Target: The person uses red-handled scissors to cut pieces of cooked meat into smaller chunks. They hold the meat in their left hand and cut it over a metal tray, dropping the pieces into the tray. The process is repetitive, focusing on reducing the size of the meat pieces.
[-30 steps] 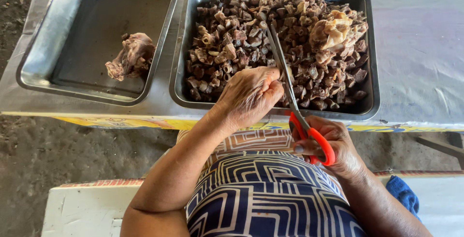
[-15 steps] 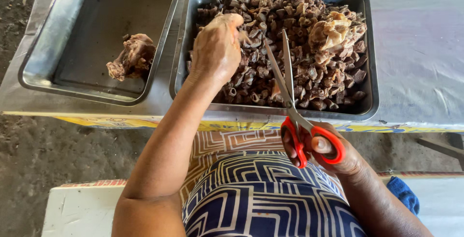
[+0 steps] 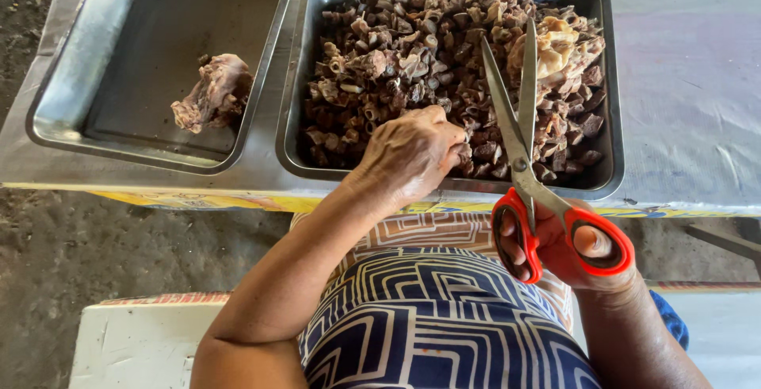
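Note:
My right hand (image 3: 567, 250) grips the red handles of a pair of scissors (image 3: 523, 151), blades parted and pointing up over the right metal tray (image 3: 606, 80). That tray is heaped with several dark brown meat pieces (image 3: 396, 64) and a paler yellowish lump (image 3: 555, 44) at its upper right. My left hand (image 3: 408, 155) reaches into the tray's near edge, fingers curled down on the dark pieces just left of the blades. Whether it has one pinched is hidden.
A second metal tray (image 3: 71, 95) at the left holds one pinkish-brown chunk of meat (image 3: 214, 91). Both trays rest on a grey-covered table (image 3: 697, 80). A white bench (image 3: 135, 341) and bare ground (image 3: 71, 254) lie below me.
My left hand went from the tray's near edge up into the pile, then came back down to the near edge. The scissors swung more upright and their blades opened.

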